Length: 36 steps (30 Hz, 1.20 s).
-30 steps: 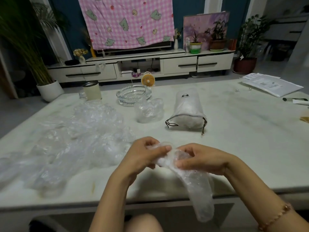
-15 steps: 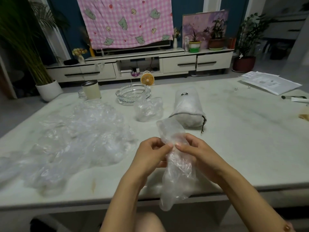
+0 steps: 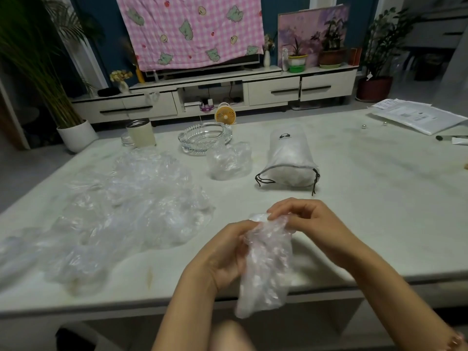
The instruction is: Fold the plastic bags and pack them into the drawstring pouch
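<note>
A clear plastic bag [image 3: 266, 264], folded into a long narrow strip, hangs down over the table's near edge. My left hand [image 3: 222, 254] grips its left side and my right hand [image 3: 306, 221] pinches its crumpled top end. A white drawstring pouch [image 3: 290, 158] with black cords lies on its side beyond my hands, stuffed, mouth toward me. A large heap of loose clear bags [image 3: 121, 211] spreads over the left of the table. A small bundle of clear plastic [image 3: 229, 160] sits just left of the pouch.
On the pale table [image 3: 379, 198], a glass ashtray [image 3: 205, 139] and a metal-rimmed cup [image 3: 140, 133] stand at the back. Papers [image 3: 417, 117], two small beads and a pen lie at the far right. My knee shows below the table edge.
The upright top part of the bag has been folded down onto the strip. My right hand has moved up onto its top end, and the strip hangs shorter.
</note>
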### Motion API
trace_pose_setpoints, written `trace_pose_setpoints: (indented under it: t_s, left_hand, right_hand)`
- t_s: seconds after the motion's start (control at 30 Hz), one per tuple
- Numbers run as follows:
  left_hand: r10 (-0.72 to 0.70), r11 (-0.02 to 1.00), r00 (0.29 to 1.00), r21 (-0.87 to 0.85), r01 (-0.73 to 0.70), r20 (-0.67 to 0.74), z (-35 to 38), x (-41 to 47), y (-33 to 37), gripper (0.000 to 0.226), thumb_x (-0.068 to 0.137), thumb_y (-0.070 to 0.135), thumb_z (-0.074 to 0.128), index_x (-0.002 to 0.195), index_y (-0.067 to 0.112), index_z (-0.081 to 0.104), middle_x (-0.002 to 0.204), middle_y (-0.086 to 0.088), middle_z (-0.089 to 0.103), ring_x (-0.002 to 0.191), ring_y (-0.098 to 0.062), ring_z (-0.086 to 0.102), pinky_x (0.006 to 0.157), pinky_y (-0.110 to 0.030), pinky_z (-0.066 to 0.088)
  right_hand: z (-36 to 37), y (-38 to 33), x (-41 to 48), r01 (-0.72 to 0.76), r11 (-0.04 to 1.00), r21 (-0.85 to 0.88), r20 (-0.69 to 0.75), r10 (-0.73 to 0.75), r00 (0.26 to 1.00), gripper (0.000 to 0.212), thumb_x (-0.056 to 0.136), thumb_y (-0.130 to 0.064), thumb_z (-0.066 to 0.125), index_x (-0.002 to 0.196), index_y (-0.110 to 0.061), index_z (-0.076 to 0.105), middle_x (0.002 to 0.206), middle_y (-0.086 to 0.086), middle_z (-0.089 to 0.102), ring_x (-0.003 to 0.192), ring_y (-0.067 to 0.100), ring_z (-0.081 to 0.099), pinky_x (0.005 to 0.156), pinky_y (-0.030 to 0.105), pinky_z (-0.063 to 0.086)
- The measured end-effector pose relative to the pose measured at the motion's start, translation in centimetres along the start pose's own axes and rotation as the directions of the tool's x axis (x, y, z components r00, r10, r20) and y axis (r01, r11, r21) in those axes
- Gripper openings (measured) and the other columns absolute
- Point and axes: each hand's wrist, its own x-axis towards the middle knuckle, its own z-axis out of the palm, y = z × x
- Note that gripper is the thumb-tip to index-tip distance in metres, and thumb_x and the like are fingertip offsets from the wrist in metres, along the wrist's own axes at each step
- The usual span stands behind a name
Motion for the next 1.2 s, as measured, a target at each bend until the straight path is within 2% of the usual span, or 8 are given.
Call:
trace_pose_setpoints:
  t_s: [0.1, 0.2, 0.3, 0.43, 0.6, 0.8, 1.1, 1.2]
  left_hand:
    - [-0.017, 0.998, 0.996, -0.06, 0.012, -0.091, -0.6, 0.0, 0.4, 0.013, 0.086, 0.012, 0.056, 0.087, 0.002, 0.064, 0.065, -0.011, 0.066, 0.051, -0.02, 0.062, 0.048, -0.023, 0.052]
    - [0.019, 0.999, 0.988, -0.029, -0.024, -0.152, -0.4, 0.2, 0.5, 0.014, 0.091, 0.01, 0.053, 0.091, 0.0, 0.063, 0.068, -0.013, 0.066, 0.055, -0.021, 0.064, 0.049, -0.025, 0.054]
    - [0.036, 0.999, 0.985, 0.022, -0.033, -0.169, -0.2, 0.4, 0.5, 0.019, 0.092, 0.011, 0.054, 0.097, -0.005, 0.064, 0.07, -0.012, 0.065, 0.058, -0.019, 0.063, 0.049, -0.025, 0.054]
    - [0.116, 0.972, 0.957, 0.228, -0.054, -0.266, 0.1, 0.6, 0.0, 0.026, 0.095, 0.014, 0.052, 0.071, 0.005, 0.056, 0.05, -0.002, 0.06, 0.043, -0.01, 0.057, 0.042, -0.017, 0.044]
    - [0.314, 0.867, 0.89, 0.482, -0.127, -0.33, -0.1, 1.4, -1.0, 0.007, 0.091, 0.019, 0.059, 0.085, 0.017, 0.06, 0.081, -0.004, 0.064, 0.069, -0.014, 0.059, 0.062, -0.025, 0.045]
    - [0.204, 0.941, 0.974, 0.295, -0.166, -0.101, 0.4, 1.0, -0.6, 0.056, 0.082, 0.05, 0.064, 0.11, 0.001, 0.062, 0.108, -0.018, 0.068, 0.104, -0.029, 0.065, 0.096, -0.047, 0.048]
    - [0.33, 0.859, 0.926, 0.466, -0.215, -0.182, 0.7, 0.6, -0.1, 0.01, 0.088, 0.005, 0.061, 0.097, 0.005, 0.064, 0.095, -0.012, 0.07, 0.083, -0.019, 0.068, 0.073, -0.035, 0.059]
    - [0.331, 0.861, 0.93, 0.454, -0.23, -0.158, 1.1, 0.7, -0.1, 0.014, 0.087, 0.0, 0.061, 0.101, -0.001, 0.062, 0.091, -0.015, 0.069, 0.073, -0.019, 0.068, 0.062, -0.03, 0.058]
  right_hand:
    - [-2.1, 0.1, -1.2, 0.135, 0.958, -0.253, -0.012, -0.143, 0.99, 0.04, 0.074, 0.0, 0.062, 0.108, -0.023, 0.065, 0.113, -0.012, 0.065, 0.099, 0.002, 0.057, 0.086, 0.016, 0.043]
    - [-0.8, 1.4, -2.6, 0.433, 0.5, -0.75, 0.243, -0.4, 0.884, 0.075, 0.071, -0.025, 0.061, 0.14, -0.026, 0.032, 0.144, -0.011, 0.036, 0.132, 0.007, 0.034, 0.108, 0.02, 0.024]
    - [1.5, 2.6, -3.0, 0.589, 0.244, -0.77, 0.413, -0.513, 0.752, 0.061, 0.073, -0.016, 0.062, 0.131, -0.02, 0.045, 0.135, -0.002, 0.047, 0.125, 0.015, 0.041, 0.103, 0.026, 0.029]
    - [2.2, 2.8, -2.8, 0.607, 0.495, -0.621, 0.34, -0.528, 0.778, 0.024, 0.078, -0.016, 0.066, 0.097, -0.029, 0.059, 0.093, -0.014, 0.062, 0.09, 0.008, 0.053, 0.08, 0.025, 0.039]
    - [2.5, 1.2, -2.7, 0.121, 0.963, -0.242, 0.106, -0.097, 0.99, 0.005, 0.083, -0.012, 0.069, 0.08, -0.015, 0.072, 0.076, -0.007, 0.069, 0.072, -0.002, 0.057, 0.072, 0.01, 0.041]
    - [2.5, 1.7, -1.9, -0.061, 0.979, -0.193, -0.09, 0.044, 0.995, 0.01, 0.084, -0.012, 0.068, 0.075, -0.007, 0.067, 0.069, 0.012, 0.063, 0.066, 0.011, 0.054, 0.067, 0.028, 0.044]
    - [1.4, 2.1, -2.8, -0.123, 0.976, -0.179, -0.376, 0.047, 0.926, 0.037, 0.076, -0.012, 0.076, 0.105, -0.026, 0.059, 0.104, -0.012, 0.06, 0.094, 0.001, 0.057, 0.082, 0.022, 0.047]
    - [0.9, 2.3, -2.5, -0.197, 0.955, 0.224, -0.132, 0.23, 0.964, 0.05, 0.074, -0.007, 0.076, 0.119, -0.014, 0.056, 0.116, 0.007, 0.064, 0.103, 0.02, 0.064, 0.091, 0.034, 0.052]
